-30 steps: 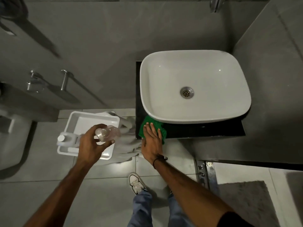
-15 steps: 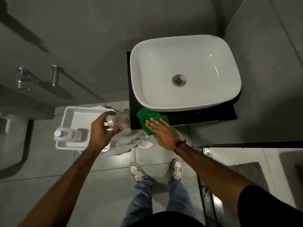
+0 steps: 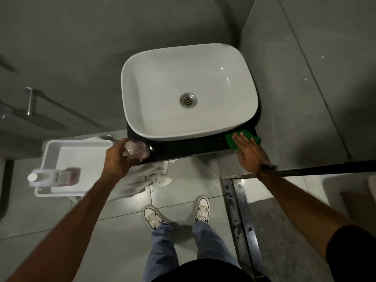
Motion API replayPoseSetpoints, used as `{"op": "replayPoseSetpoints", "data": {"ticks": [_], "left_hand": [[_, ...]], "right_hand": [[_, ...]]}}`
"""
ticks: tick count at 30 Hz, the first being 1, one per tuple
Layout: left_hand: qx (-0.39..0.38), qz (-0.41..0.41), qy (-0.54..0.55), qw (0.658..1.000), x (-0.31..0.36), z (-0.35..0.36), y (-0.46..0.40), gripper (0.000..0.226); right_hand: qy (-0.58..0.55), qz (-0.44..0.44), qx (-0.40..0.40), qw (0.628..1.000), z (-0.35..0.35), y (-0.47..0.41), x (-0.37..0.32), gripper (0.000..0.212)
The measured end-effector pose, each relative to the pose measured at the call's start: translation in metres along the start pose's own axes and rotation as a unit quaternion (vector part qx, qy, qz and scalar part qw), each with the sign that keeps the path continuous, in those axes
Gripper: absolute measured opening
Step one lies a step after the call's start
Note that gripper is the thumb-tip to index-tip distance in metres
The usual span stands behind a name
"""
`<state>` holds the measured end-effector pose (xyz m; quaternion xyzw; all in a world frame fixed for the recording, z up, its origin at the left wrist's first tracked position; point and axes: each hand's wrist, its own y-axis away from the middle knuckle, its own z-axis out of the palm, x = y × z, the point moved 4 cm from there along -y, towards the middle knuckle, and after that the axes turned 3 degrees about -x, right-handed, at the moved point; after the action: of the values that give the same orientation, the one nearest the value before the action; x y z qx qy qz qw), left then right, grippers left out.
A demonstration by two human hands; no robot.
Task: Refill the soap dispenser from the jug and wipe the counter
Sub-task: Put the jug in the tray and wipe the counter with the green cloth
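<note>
At the far left a white tray (image 3: 61, 151) sits on the tiled floor (image 3: 122, 231), with the jug (image 3: 50, 177) lying across its near edge, cap toward the left and a pinkish liquid showing through its side. Just right of the tray a pale towel (image 3: 156, 176) lies crumpled on the floor below the bench (image 3: 193, 148). The left hand (image 3: 118, 159) has its grip closed around the clear soap dispenser (image 3: 136, 151), holding it at the left front corner of the dark bench (whether its base touches the surface cannot be told). The white basin (image 3: 189, 58) fills most of the bench, its metal drain (image 3: 188, 100) at the centre. At the bench's right front corner, just beside the basin's rim, a green cloth (image 3: 244, 139) lies flat, and the right hand (image 3: 250, 153) presses on it with fingers spread and palm down, a dark band at the wrist. Two white shoes (image 3: 154, 216) stand on the floor below.
</note>
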<state>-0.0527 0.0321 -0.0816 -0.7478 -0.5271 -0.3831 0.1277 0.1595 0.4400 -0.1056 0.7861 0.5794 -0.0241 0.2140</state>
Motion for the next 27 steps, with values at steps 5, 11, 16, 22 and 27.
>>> {"op": "replayPoseSetpoints", "data": {"ticks": [5,11,16,22,27], "left_hand": [[0.012,0.009,0.0,1.0,0.002,0.0,0.004,0.062],[0.015,-0.01,0.034,0.999,0.0,0.002,0.007,0.064],[0.028,-0.032,0.067,0.997,-0.001,0.005,0.019,0.082],[0.083,-0.23,0.196,0.95,0.002,0.031,0.085,0.039],[-0.103,-0.281,0.439,0.847,0.004,0.055,0.122,0.05]], "right_hand": [[-0.001,0.088,0.008,0.996,-0.01,-0.005,0.013,0.059],[-0.04,0.152,0.06,0.986,-0.006,-0.001,-0.023,0.058],[-0.111,0.174,0.022,0.978,0.005,0.007,-0.07,0.05],[-0.489,0.233,-0.087,0.836,0.032,0.014,-0.158,0.036],[-0.705,0.189,-0.283,0.622,0.05,0.022,-0.243,0.029]]}}
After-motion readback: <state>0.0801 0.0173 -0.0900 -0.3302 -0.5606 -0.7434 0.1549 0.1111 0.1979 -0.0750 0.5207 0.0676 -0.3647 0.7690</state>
